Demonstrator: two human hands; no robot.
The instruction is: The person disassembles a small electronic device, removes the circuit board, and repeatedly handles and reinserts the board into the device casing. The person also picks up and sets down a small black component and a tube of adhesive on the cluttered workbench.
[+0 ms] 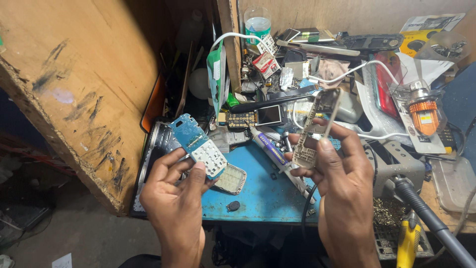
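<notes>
My left hand [174, 191] holds a blue phone circuit board [198, 144] with a white keypad membrane, tilted up to the left. My right hand [339, 171] grips a pale plastic phone frame [316, 128], held upright between thumb and fingers. Both hands hover above a blue work mat [260, 191]. On the mat between the hands lie a translucent keypad cover [231, 179] and a small dark part [233, 205]. A tube of adhesive [271, 149] lies diagonally behind the frame.
A large plywood panel [74, 84] stands at left. Behind the mat is a cluttered heap: a small phone display [270, 115], white cable [342, 74], a packaged orange bulb [422, 113], a plastic bottle [258, 22]. A soldering iron handle [424, 213] and a yellow tool [409, 240] lie at lower right.
</notes>
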